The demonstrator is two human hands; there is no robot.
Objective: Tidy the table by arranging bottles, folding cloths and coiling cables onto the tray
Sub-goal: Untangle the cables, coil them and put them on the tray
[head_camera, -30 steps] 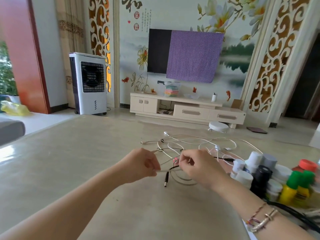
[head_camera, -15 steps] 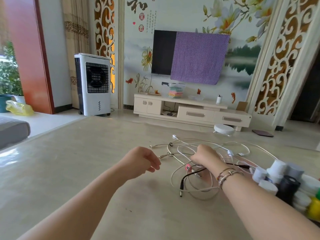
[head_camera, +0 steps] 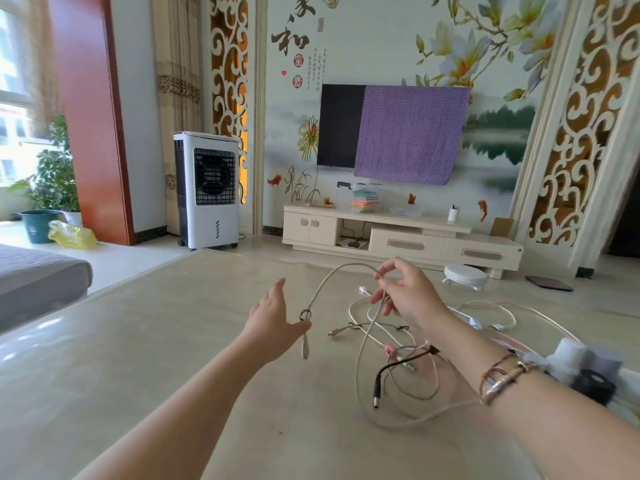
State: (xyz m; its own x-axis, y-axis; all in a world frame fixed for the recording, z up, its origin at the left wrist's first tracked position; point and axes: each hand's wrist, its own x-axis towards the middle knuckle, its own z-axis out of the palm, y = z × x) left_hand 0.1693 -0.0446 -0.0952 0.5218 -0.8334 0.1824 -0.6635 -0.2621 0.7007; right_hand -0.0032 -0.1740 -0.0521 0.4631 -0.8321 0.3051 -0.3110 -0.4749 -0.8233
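Where it lay on the tangle, the right hand (head_camera: 410, 296) now pinches a lifted grey cable (head_camera: 332, 277), left hand (head_camera: 273, 320) spread loose.

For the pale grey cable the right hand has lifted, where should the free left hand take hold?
Probably just above the small black tie ring on the pale grey cable, coming from the left. That strand hangs clear of the tangle, its plug dangling below, beside the open left hand. The right hand pinches its top.

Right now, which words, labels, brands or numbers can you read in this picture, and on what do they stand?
"和", large black brush character on the painted flower wall.
"富", upper round red seal on that wall.
"贵", lower round red seal.
Small vertical black writing beside them: too small to read.
White and grey bottles: no readable label.
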